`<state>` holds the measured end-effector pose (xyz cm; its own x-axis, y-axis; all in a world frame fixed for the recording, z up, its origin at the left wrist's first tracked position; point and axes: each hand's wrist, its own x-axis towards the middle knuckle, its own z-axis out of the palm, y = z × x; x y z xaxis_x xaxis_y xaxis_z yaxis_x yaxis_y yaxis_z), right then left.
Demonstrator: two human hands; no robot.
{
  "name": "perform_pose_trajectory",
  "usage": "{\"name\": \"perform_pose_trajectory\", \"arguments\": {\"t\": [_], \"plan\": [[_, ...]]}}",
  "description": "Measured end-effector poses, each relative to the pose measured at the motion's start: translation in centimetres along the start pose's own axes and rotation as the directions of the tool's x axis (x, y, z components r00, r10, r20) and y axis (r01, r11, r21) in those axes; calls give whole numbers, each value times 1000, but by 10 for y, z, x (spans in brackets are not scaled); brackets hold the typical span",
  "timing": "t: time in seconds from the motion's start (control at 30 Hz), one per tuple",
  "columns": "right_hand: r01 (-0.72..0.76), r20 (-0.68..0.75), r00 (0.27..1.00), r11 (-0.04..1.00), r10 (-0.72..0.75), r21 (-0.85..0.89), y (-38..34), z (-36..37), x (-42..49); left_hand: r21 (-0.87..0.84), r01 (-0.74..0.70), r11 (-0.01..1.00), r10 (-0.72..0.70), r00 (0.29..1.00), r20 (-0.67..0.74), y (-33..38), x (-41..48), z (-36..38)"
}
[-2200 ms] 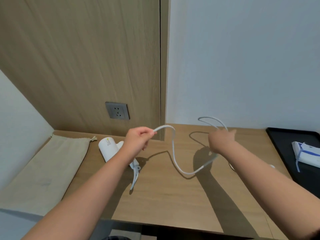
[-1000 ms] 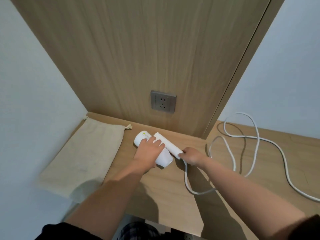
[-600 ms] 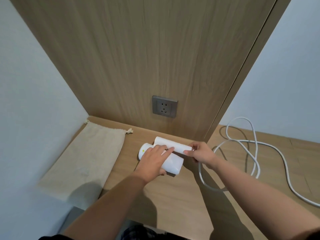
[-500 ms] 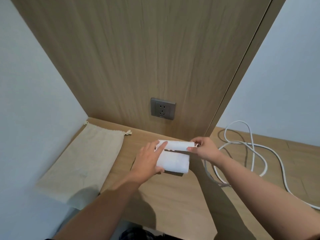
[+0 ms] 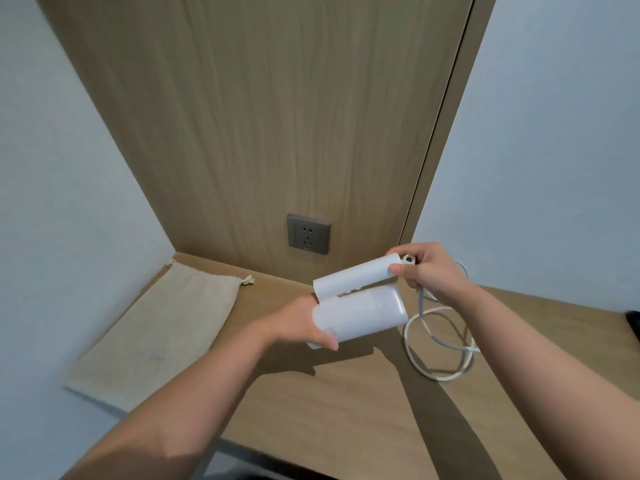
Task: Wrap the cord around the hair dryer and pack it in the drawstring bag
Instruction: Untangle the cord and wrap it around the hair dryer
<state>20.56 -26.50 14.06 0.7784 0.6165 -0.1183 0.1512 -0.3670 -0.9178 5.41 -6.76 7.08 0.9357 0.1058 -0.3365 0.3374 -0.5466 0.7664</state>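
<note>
The white folding hair dryer (image 5: 363, 313) is held up above the wooden desk, its handle folded against the barrel. My left hand (image 5: 301, 323) grips the barrel's left end. My right hand (image 5: 424, 268) is closed on the handle's end where the cord comes out. The white cord (image 5: 440, 344) hangs from my right hand and lies in loose loops on the desk to the right. The beige drawstring bag (image 5: 162, 330) lies flat at the desk's left side, its mouth toward the back wall.
A grey wall socket (image 5: 308, 234) sits in the wooden panel just behind the dryer. The wooden desk (image 5: 346, 410) meets a white wall on the left. A dark tray edge (image 5: 633, 320) shows at the far right.
The dryer has been lifted off the desk and held in both hands with the handle folded. The cord's loops have been drawn closer to my right hand.
</note>
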Motion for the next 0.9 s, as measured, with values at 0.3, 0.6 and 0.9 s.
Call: {"name": "perform_pose_trajectory", "arguments": {"t": [0.3, 0.6, 0.9], "plan": [[31, -15, 999, 996, -29, 79, -7, -18, -7, 230, 58, 972, 41, 914, -403, 20, -17, 28], [22, -47, 999, 995, -17, 93, -2, -18, -5, 439, 60, 896, 152, 889, -432, 17, -27, 20], [-50, -106, 994, 984, 33, -170, 57, -15, -13, 150, 85, 985, -20, 922, -386, 27, -33, 24]]}}
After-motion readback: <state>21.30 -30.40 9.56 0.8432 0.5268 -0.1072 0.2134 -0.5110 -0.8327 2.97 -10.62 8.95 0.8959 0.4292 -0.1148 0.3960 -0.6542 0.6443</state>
